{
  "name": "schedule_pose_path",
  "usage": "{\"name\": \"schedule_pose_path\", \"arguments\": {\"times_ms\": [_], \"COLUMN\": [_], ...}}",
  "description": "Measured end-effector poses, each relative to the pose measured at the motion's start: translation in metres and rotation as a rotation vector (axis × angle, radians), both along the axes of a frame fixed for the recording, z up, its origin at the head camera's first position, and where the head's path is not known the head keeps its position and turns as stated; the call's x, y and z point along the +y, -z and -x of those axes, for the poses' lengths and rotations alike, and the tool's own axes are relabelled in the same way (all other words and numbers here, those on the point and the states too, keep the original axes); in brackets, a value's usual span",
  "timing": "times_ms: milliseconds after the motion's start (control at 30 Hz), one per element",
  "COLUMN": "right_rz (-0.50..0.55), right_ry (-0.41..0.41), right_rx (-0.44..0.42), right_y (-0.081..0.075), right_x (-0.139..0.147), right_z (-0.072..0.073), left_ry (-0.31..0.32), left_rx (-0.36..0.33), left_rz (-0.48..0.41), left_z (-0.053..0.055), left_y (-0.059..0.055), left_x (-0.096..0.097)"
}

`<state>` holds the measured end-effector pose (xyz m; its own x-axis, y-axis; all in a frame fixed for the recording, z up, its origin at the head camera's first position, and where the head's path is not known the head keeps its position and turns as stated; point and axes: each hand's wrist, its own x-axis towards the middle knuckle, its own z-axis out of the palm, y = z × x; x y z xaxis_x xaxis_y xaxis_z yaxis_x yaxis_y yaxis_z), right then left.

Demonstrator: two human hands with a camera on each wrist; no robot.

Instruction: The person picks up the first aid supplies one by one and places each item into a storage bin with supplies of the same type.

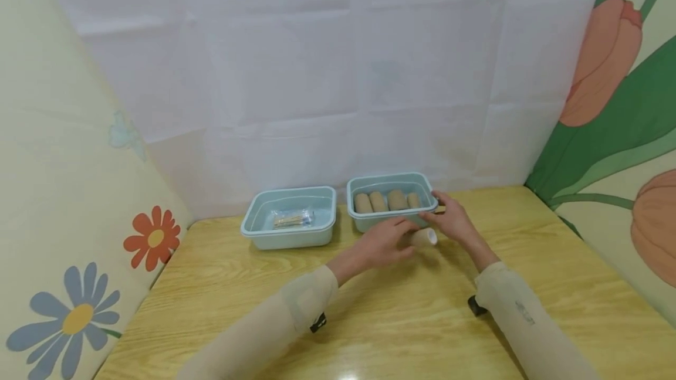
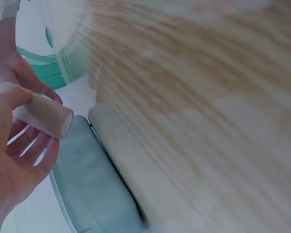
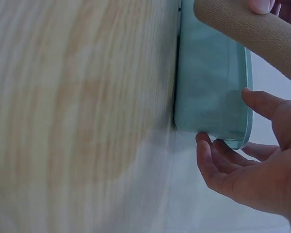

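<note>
My left hand (image 1: 381,244) holds a beige bandage roll (image 1: 422,238) between thumb and fingers, just in front of the right-hand tub (image 1: 364,224). In the right wrist view the bandage roll (image 3: 250,36) has a ribbed cloth surface and lies slantwise above the tub's side. With my right hand (image 1: 455,220) I grip that pale blue tub by its right corner; in the right wrist view the thumb is on the rim and the fingers curl round the end wall. Inside the tub, several similar beige rolls (image 1: 397,199) lie side by side.
To the left stands a second pale blue tub (image 1: 290,239) with a clear packet of thin sticks (image 1: 293,219) inside. Both tubs stand on the wood-grain table (image 1: 401,321) near its back edge. A white sheet (image 1: 285,75) hangs behind, and flower-patterned panels flank the table.
</note>
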<state>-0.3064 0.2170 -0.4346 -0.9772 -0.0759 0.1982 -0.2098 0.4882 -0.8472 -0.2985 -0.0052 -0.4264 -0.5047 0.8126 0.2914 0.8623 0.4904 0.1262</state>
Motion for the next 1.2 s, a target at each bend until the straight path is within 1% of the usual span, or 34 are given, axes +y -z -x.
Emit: {"name": "schedule_pose_path", "arguments": {"times_ms": [133, 267, 400, 500, 633, 800, 867, 1000, 1067, 1200], "right_rz": [0.003, 0.013, 0.019, 0.011, 0.017, 0.033, 0.034, 0.036, 0.035, 0.033], "right_ry": [0.001, 0.009, 0.014, 0.016, 0.017, 0.015, 0.015, 0.018, 0.016, 0.022], "right_rx": [0.004, 0.013, 0.007, 0.010, 0.028, 0.027, 0.023, 0.015, 0.013, 0.018], "right_y": [0.001, 0.000, -0.001, 0.000, 0.004, 0.006, 0.006, 0.006, 0.006, 0.005], "right_x": [0.000, 0.000, 0.000, 0.001, 0.001, -0.001, -0.001, -0.002, -0.001, 0.000], "right_z": [0.000, 0.000, 0.000, 0.001, 0.004, 0.006, 0.007, 0.007, 0.006, 0.004], "left_ry": [-0.004, 0.011, 0.044, 0.071, 0.069, 0.017, -0.019, -0.089, -0.110, -0.138], "left_rx": [-0.035, -0.063, -0.134, -0.212, -0.259, -0.334, -0.369, -0.413, -0.426, -0.423], "left_rz": [-0.028, -0.069, -0.144, -0.212, -0.262, -0.320, -0.343, -0.372, -0.388, -0.425], "left_z": [0.000, 0.004, 0.009, 0.012, 0.012, 0.011, 0.011, 0.014, 0.016, 0.019], "left_y": [0.000, -0.002, -0.005, -0.006, -0.005, -0.005, -0.004, -0.003, -0.004, -0.007], "left_x": [-0.004, -0.007, -0.009, -0.011, -0.015, -0.023, -0.026, -0.032, -0.035, -0.037]}}
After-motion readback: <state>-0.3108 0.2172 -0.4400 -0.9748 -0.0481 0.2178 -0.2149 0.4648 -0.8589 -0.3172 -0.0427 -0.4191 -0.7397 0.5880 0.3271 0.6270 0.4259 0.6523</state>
